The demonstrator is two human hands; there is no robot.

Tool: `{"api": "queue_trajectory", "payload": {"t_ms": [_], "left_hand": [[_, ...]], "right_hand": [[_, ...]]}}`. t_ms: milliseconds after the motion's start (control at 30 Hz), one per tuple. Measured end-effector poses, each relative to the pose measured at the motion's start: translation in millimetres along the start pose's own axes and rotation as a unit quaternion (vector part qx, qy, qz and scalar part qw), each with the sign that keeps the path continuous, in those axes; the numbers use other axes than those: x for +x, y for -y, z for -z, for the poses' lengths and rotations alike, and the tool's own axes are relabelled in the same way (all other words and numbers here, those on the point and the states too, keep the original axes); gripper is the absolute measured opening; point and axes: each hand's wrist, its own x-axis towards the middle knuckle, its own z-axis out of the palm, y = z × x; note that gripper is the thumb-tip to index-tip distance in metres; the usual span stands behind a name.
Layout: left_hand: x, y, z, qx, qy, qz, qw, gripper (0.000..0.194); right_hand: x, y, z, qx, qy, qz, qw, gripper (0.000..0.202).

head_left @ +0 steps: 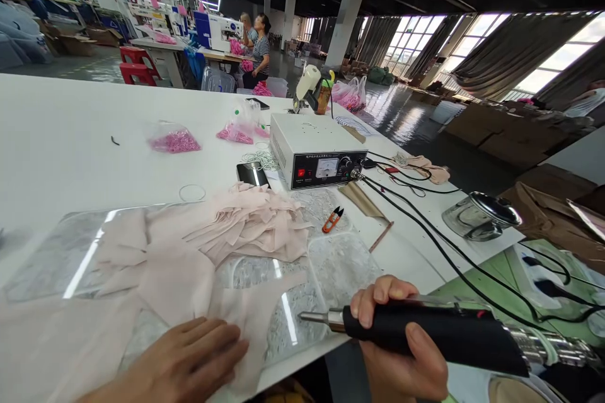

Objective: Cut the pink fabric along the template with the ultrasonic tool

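A: Head view, which step was it?
B: Probably lining up the black tool [456,335] with the pale pink fabric [250,308]. Next move called for a flat piece and the tip on its edge.
A: Hands?
B: Left hand [198,352] lay flat atop the fabric, gripping nothing visible. Right hand [401,365] was wrapped round the tool, 1 tip just beside the fabric. Couldn't tell if it touched the mat [345,267].

Here's the white table [75,126], a grey marbled mat [338,264] on it beneath the left hand [198,352]! Beyond both hands sits a boxy control unit [307,132]; past the left lies a bag of pink pieces [174,140], past the right hand [401,368] a lidded mug [477,217].
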Motion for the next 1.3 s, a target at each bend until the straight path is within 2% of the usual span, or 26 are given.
{"api": "queue_trajectory", "payload": {"t_ms": [100,167,233,367,433,567,667,733,833,967,1167,1300], "left_hand": [[3,13,-3.2,0.056,-0.018,-0.005,0.998,0.046],[5,20,-5.9,0.076,-0.011,-0.017,0.997,0.044],[4,25,-7.2,0.081,-0.006,-0.035,0.996,0.043],[4,31,-2.6,0.063,-0.034,-0.059,0.996,0.039],[12,31,1.7,0.039,-0.045,-0.06,0.996,0.039],[44,29,4.8,0.039,-0.057,-0.074,0.995,0.046],[62,28,-2.4,0.071,-0.077,-0.094,0.99,0.053],[67,31,-10.8,0.078,-0.087,-0.11,0.987,0.06],[62,36,-25.0,0.08,-0.085,-0.12,0.986,0.065],[50,42,-39.3,0.063,-0.059,-0.123,0.989,0.062],[35,46,-53.6,-0.033,0.005,-0.075,0.997,0.065],[30,48,-60.8,-0.036,0.009,-0.075,0.997,0.063]], "right_hand": [[-3,-4,-5,0.005,0.014,0.002,1.0,0.021],[-4,-7,-7,0.002,0.019,-0.002,1.0,0.021],[-4,-10,-7,-0.002,0.023,0.0,1.0,0.02],[0,-12,-2,-0.006,0.016,0.017,1.0,0.02],[3,-14,-1,-0.006,0.005,0.025,1.0,0.021],[7,-15,1,-0.018,-0.002,0.043,0.999,0.021],[9,-14,1,-0.026,-0.005,0.054,0.998,0.021],[10,-14,1,-0.031,-0.012,0.058,0.998,0.022],[12,-15,0,-0.037,-0.026,0.069,0.997,0.024],[14,-18,1,-0.035,-0.034,0.064,0.997,0.023],[18,-17,1,-0.055,-0.044,0.055,0.996,0.023],[19,-14,1,-0.073,-0.042,0.052,0.995,0.022]]}}
